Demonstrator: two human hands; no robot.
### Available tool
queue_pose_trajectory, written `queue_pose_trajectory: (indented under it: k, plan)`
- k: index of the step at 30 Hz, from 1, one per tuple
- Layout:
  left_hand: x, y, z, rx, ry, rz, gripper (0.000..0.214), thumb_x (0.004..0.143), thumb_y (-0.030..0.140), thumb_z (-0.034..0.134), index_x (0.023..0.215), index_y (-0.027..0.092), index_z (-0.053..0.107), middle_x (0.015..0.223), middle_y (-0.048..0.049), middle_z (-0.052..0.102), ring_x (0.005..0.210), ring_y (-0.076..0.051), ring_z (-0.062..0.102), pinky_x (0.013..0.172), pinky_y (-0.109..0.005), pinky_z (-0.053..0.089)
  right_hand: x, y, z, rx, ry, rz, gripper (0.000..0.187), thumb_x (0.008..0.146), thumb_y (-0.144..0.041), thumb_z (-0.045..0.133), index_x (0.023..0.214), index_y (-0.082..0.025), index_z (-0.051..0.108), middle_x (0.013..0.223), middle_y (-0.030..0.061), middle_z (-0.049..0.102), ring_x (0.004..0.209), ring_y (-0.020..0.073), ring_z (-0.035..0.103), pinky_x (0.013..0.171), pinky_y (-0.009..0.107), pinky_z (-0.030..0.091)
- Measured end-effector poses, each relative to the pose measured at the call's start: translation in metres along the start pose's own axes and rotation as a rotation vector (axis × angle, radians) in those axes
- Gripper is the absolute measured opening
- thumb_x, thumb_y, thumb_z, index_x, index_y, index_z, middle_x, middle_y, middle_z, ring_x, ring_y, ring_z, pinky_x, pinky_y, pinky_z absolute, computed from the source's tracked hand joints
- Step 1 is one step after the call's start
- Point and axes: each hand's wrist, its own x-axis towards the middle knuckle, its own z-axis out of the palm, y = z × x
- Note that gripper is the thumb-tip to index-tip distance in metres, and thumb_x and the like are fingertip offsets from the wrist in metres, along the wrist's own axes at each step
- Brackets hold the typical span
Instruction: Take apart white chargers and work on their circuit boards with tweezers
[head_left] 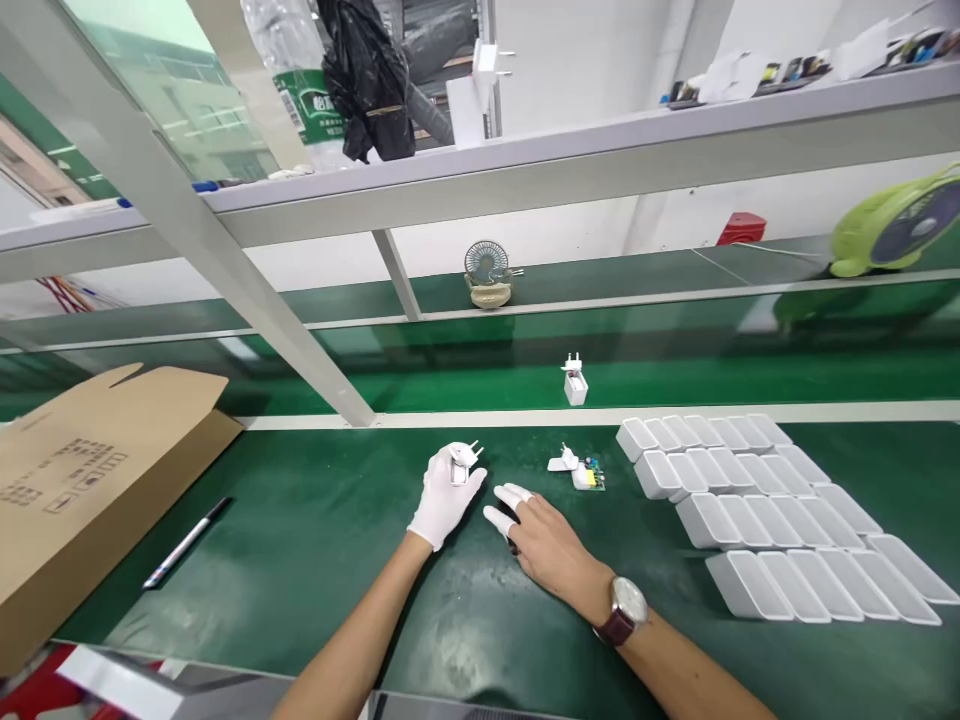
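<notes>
My left hand (441, 502), in a white glove, is closed round a small white plug adapter (460, 472) whose two prongs point up to the right. Bare apart from white covers on some fingertips, my right hand (553, 545) rests just to the right of it, fingers stretched out and holding nothing. Beyond the right hand lie a white plug piece (564, 461) and a circuit board (592, 476) with a yellow component. On the green conveyor belt (465, 370) stands another white plug adapter (575, 386), prongs up.
Several rows of open white plastic cases (757, 520) cover the right of the green table (300, 560). At left are a cardboard box (112, 470) and a pen (186, 544). A slanted metal post (255, 290) meets the belt's edge. Fans (487, 270) stand behind.
</notes>
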Motion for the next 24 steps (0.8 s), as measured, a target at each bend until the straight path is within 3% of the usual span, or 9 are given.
queue_pose_trajectory:
  k: [5, 9, 12, 15, 21, 24]
  plan:
    - [0.0, -0.001, -0.025, 0.283, 0.015, 0.016, 0.054, 0.068, 0.036, 0.082, 0.117, 0.024, 0.065, 0.118, -0.01, 0.066, 0.118, -0.035, 0.054, 0.105, -0.046, 0.038, -0.003, -0.002, 0.008, -0.057, -0.007, -0.003, 0.046, 0.092, -0.012, 0.057, 0.138, -0.015, 0.056, 0.144, 0.0182, 0.054, 0.134, 0.0326, 0.052, 0.11, 0.048, 0.046]
    - [-0.011, 0.001, -0.043, 0.382, -0.039, -0.081, 0.03, 0.076, 0.044, 0.075, 0.096, 0.022, 0.068, 0.088, -0.0056, 0.068, 0.082, -0.026, 0.063, 0.078, -0.037, 0.047, -0.004, -0.004, 0.016, -0.1, 0.02, -0.031, 0.045, 0.091, -0.012, 0.058, 0.136, -0.011, 0.057, 0.144, 0.0219, 0.054, 0.133, 0.0345, 0.053, 0.11, 0.049, 0.045]
    - [-0.007, 0.005, -0.041, 0.39, -0.049, -0.116, 0.025, 0.081, 0.046, 0.069, 0.085, 0.021, 0.067, 0.075, -0.0025, 0.065, 0.067, -0.021, 0.059, 0.068, -0.033, 0.044, -0.004, -0.005, 0.015, -0.116, 0.019, -0.043, 0.044, 0.09, -0.011, 0.059, 0.134, -0.007, 0.057, 0.143, 0.0243, 0.053, 0.133, 0.035, 0.053, 0.112, 0.049, 0.043]
    - [0.026, 0.011, -0.025, 0.372, -0.033, -0.083, 0.026, 0.082, 0.046, 0.067, 0.084, 0.02, 0.067, 0.077, -0.0026, 0.066, 0.072, -0.02, 0.06, 0.07, -0.03, 0.044, -0.003, -0.005, 0.015, -0.089, 0.042, -0.039, 0.043, 0.09, -0.011, 0.06, 0.133, -0.007, 0.057, 0.142, 0.0253, 0.054, 0.132, 0.0343, 0.053, 0.111, 0.048, 0.043]
    - [0.136, 0.016, 0.003, 0.361, 0.047, -0.115, 0.02, 0.08, 0.035, 0.073, 0.078, 0.016, 0.066, 0.078, -0.0041, 0.066, 0.08, -0.021, 0.062, 0.077, -0.031, 0.045, -0.002, -0.003, 0.022, -0.1, 0.089, -0.046, 0.036, 0.095, -0.017, 0.059, 0.13, -0.01, 0.06, 0.14, 0.0227, 0.057, 0.13, 0.0325, 0.056, 0.11, 0.047, 0.043]
    - [0.164, 0.012, 0.011, 0.321, 0.088, -0.189, 0.02, 0.085, 0.032, 0.072, 0.083, 0.013, 0.065, 0.08, -0.0028, 0.065, 0.078, -0.018, 0.062, 0.078, -0.033, 0.05, -0.001, -0.001, 0.024, -0.109, 0.119, -0.056, 0.033, 0.096, -0.019, 0.058, 0.128, -0.012, 0.062, 0.139, 0.0208, 0.058, 0.128, 0.0306, 0.057, 0.109, 0.045, 0.045]
